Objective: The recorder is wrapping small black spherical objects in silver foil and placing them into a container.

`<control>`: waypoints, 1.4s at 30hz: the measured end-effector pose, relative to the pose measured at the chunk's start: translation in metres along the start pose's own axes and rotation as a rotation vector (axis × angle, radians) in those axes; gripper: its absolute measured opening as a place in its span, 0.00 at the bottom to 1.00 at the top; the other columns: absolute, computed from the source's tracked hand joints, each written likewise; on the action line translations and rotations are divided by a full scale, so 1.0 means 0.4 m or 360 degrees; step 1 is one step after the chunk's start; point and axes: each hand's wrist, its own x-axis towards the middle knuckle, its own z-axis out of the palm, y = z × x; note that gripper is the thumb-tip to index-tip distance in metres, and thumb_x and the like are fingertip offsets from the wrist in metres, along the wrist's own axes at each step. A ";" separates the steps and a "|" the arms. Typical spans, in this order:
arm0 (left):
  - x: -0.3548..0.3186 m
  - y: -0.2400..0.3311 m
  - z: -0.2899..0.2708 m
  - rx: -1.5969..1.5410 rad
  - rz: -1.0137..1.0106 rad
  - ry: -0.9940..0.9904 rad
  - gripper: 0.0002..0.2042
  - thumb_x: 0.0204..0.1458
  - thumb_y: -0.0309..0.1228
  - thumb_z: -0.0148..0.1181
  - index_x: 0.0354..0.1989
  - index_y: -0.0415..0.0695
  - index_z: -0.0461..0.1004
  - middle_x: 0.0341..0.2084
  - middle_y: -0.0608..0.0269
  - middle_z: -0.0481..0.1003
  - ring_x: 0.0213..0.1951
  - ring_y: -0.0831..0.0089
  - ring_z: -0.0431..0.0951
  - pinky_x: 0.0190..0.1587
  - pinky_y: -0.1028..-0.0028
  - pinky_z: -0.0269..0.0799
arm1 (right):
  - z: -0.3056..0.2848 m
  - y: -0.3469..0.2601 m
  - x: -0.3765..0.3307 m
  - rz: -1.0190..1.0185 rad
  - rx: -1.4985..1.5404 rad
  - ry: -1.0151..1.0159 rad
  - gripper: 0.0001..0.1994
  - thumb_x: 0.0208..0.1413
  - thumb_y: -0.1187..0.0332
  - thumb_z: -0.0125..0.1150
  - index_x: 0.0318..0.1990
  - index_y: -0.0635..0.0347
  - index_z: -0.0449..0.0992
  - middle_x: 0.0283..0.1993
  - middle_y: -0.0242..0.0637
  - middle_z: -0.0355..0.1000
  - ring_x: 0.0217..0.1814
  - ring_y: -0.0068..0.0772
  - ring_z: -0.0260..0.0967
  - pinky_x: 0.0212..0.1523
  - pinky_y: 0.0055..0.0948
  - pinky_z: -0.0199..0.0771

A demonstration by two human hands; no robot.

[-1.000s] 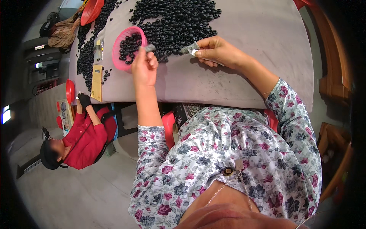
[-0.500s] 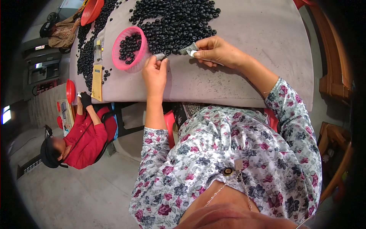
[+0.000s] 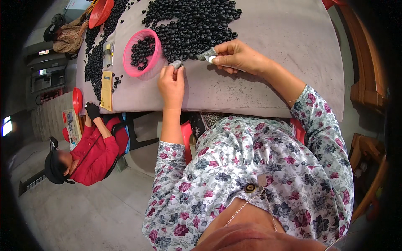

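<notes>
My left hand (image 3: 171, 86) is closed in a pinch just right of the pink plastic basket (image 3: 158, 50). At its fingertips shows a small grey piece (image 3: 176, 64); whether it is held or wrapped round a finger I cannot tell. My right hand (image 3: 239, 57) is closed on a grey, rough-looking scrap of material (image 3: 204, 55) with a white strip (image 3: 210, 59) at the fingers. Both hands are at the near edge of a heap of shiny black beads (image 3: 197, 29), round with holes. More black beads lie inside the basket.
Left of the basket lie a clear packet (image 3: 108, 55), a tan card or envelope (image 3: 106, 90) and another strip of black beads (image 3: 94, 62). A red-orange basket (image 3: 101, 13) stands at the far left. A co-worker in red (image 3: 98, 152) sits at the table's left.
My left hand has shifted slightly right, and less of the grey piece shows at its fingertips. My right hand has stayed in place. The co-worker's gloved hand has moved a little.
</notes>
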 end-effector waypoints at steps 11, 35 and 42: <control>0.005 0.010 -0.007 0.0076 -0.0126 -0.0161 0.08 0.50 0.31 0.65 0.33 0.40 0.76 0.24 0.58 0.71 0.25 0.61 0.73 0.29 0.64 0.69 | -0.003 0.000 0.000 0.0024 -0.0007 -0.0032 0.08 0.61 0.66 0.59 0.33 0.61 0.76 0.24 0.25 0.69 0.21 0.12 0.61 0.20 0.16 0.61; 0.021 0.039 0.015 -0.1252 -0.0855 -0.0335 0.09 0.58 0.32 0.60 0.32 0.40 0.71 0.27 0.64 0.73 0.26 0.75 0.71 0.27 0.74 0.66 | 0.001 0.005 0.003 -0.0012 -0.0003 -0.0031 0.09 0.62 0.64 0.59 0.36 0.61 0.75 0.24 0.24 0.67 0.20 0.12 0.61 0.18 0.16 0.59; 0.009 0.096 0.070 -0.3139 -0.1641 -0.0615 0.16 0.63 0.39 0.53 0.28 0.42 0.66 0.23 0.70 0.65 0.25 0.81 0.65 0.27 0.81 0.62 | 0.006 0.004 -0.001 -0.0100 0.0072 -0.0036 0.19 0.58 0.65 0.63 0.53 0.66 0.69 0.23 0.27 0.67 0.19 0.14 0.61 0.17 0.18 0.58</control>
